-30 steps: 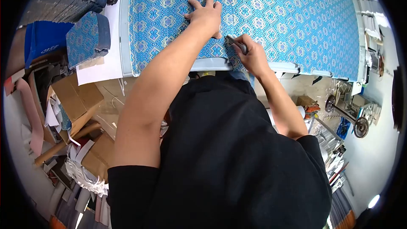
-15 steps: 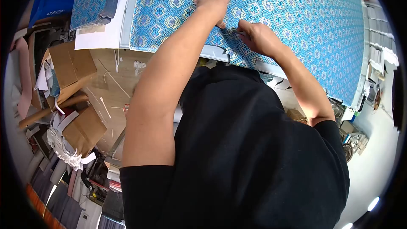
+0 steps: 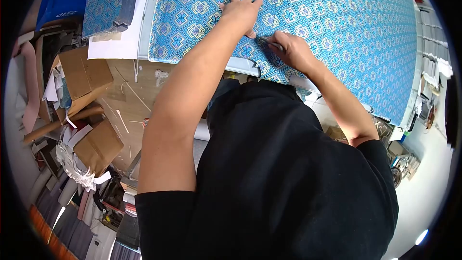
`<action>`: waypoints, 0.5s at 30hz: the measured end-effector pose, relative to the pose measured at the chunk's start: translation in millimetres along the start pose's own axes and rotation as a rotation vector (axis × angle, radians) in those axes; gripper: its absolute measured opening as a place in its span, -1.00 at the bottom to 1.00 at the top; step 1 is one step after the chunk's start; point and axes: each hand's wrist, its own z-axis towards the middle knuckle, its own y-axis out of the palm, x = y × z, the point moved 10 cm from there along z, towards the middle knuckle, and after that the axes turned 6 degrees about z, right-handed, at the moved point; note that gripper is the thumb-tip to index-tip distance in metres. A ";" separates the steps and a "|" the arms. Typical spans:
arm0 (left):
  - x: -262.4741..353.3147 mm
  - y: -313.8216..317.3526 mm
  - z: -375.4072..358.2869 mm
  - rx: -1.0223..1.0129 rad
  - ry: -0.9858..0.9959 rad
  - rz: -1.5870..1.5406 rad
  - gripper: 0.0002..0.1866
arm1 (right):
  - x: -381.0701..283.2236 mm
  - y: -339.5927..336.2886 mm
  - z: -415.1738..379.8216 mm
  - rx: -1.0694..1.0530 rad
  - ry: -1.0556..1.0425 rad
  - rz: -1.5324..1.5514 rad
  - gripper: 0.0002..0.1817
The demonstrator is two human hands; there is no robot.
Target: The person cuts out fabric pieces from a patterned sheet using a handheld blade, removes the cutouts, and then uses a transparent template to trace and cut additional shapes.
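A blue patterned fabric [image 3: 337,33] with yellow and white motifs covers the worktable. My left hand [image 3: 242,13] lies on it with fingers spread, pressing it flat. Thin dark lines run across the cloth on both sides of that hand. Just to the right and nearer my body, my right hand [image 3: 293,50] is closed around a slim dark tool [image 3: 273,44]. Its narrow tip points at the cloth beside my left thumb. Fingers hide most of the tool, so I cannot make out its kind.
A stack of matching blue patterned pieces [image 3: 108,7] sits on white paper [image 3: 113,50] at the left. Below are cardboard boxes [image 3: 84,74] and paper scraps [image 3: 77,168]. The table's pale metal edge [image 3: 240,66] runs close to my body.
My right hand has shifted slightly toward my body with the tool. My left hand stays spread on the fabric. The view has moved a little.
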 end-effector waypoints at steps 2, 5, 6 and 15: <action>0.8 -0.3 -1.5 -0.004 0.007 -0.004 0.19 | 10.1 0.3 -8.9 0.082 -0.076 0.163 -0.81; 3.4 -3.7 -1.3 -0.025 0.031 0.013 0.18 | 2.7 -5.7 -15.6 0.186 -0.173 0.233 -0.80; 4.6 -5.4 -1.5 -0.044 0.041 0.031 0.18 | 1.3 -4.3 -14.5 0.177 -0.154 0.254 -0.79; 14.7 -11.7 16.1 -0.203 0.086 0.267 0.14 | -3.6 5.3 -57.6 0.593 0.477 0.252 -0.78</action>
